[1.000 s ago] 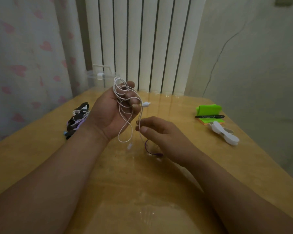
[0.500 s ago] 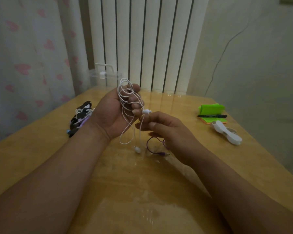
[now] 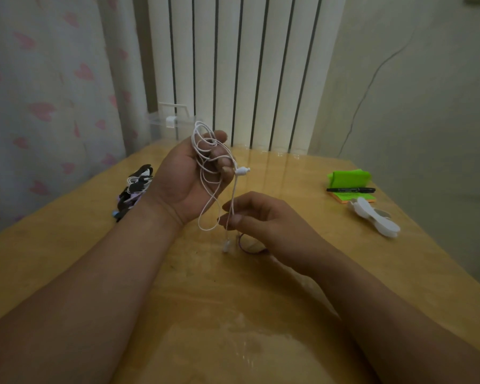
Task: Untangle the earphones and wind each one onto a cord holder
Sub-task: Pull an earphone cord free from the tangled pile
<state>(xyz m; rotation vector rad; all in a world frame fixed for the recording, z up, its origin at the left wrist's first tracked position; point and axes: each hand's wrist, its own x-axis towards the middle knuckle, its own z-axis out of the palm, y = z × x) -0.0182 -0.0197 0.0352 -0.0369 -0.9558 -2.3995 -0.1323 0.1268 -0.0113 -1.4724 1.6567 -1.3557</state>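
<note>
The left hand (image 3: 187, 178) is held above the wooden bench (image 3: 67, 259) with the palm turned upward. Its fingers (image 3: 222, 159) are curled around several loops of the white earphones (image 3: 205, 151), so the bundle sits in the palm. A small white capsule (image 3: 243, 171) on the cord sticks out just beside the left fingertips. From there one strand goes straight down to the right hand (image 3: 263, 220), which pinches it between thumb and forefinger. Below this pinch an earbud (image 3: 226, 246) hangs close to the bench; I cannot tell if it touches. A purple cable (image 3: 245, 246) lies on the bench, partly hidden under the right hand. Near the left edge lies a pile of black, white and purple earphones (image 3: 135, 189). At the right side lie a white cord holder (image 3: 377, 218) and a black marker (image 3: 351, 189) on sticky notes (image 3: 355, 199).
</note>
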